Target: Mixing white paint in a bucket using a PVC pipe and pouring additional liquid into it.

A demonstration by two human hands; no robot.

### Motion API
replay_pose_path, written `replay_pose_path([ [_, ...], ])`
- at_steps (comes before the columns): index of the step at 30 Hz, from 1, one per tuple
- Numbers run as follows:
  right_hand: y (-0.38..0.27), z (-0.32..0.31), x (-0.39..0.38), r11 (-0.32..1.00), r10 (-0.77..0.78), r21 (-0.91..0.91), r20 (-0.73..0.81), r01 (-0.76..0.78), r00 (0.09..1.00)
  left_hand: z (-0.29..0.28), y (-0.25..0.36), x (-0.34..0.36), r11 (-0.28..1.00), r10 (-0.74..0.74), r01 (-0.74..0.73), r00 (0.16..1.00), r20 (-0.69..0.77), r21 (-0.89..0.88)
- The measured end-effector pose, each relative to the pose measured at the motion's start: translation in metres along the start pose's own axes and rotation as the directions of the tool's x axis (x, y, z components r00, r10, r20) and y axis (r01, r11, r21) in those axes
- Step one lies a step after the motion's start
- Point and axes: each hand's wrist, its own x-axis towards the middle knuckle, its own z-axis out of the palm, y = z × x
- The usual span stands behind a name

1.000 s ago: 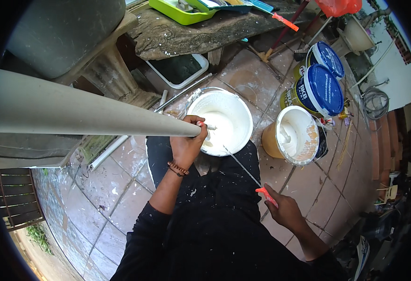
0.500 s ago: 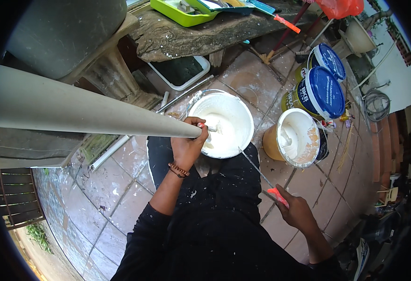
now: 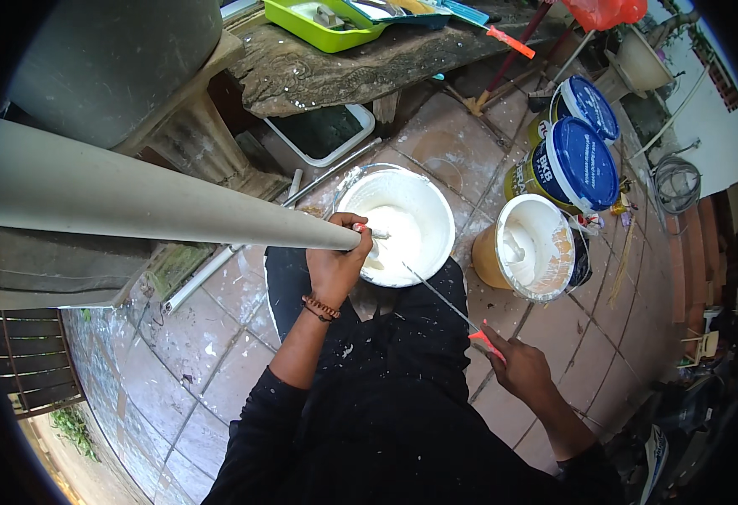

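My left hand (image 3: 333,268) is closed round the lower end of a long off-white pipe (image 3: 175,192), which slants in from the left. A small red piece shows at the fingertips, and a pale grey piece (image 3: 379,233) juts past them over a white bucket (image 3: 441,198) of white paint. What joins these pieces is hidden. My right hand (image 3: 522,369), lower right, grips the red handle (image 3: 488,338) of a thin metal rod tool (image 3: 445,300). Its tip reaches over the bucket's near rim. The bucket stands just beyond my knees.
To the right stands a second paint-smeared bucket (image 3: 488,257), with two blue-lidded paint pails (image 3: 584,164) behind it. A wooden bench (image 3: 327,71) holds a green paint tray (image 3: 323,29). Under it sits a white-rimmed basin (image 3: 323,139). Thin pipes (image 3: 201,282) lie on the paint-spotted tiles.
The rod tool's tip has shifted left along the bucket's near side, and its red handle has turned in my right hand, which moved slightly left. My left hand and the pipe stay nearly still.
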Motion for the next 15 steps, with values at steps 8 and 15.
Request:
replay_pose_path([
  [8,0.009,-0.002,0.005,0.990,0.062,-0.126,-0.038,-0.066,0.997,0.001,0.006,-0.001,1.000,-0.031,0.031,1.000,-0.003,0.000],
  [15,0.014,-0.029,-0.007,0.994,0.100,-0.035,-0.001,-0.100,0.995,0.003,0.003,0.003,0.999,-0.025,0.025,1.000,-0.002,0.033],
])
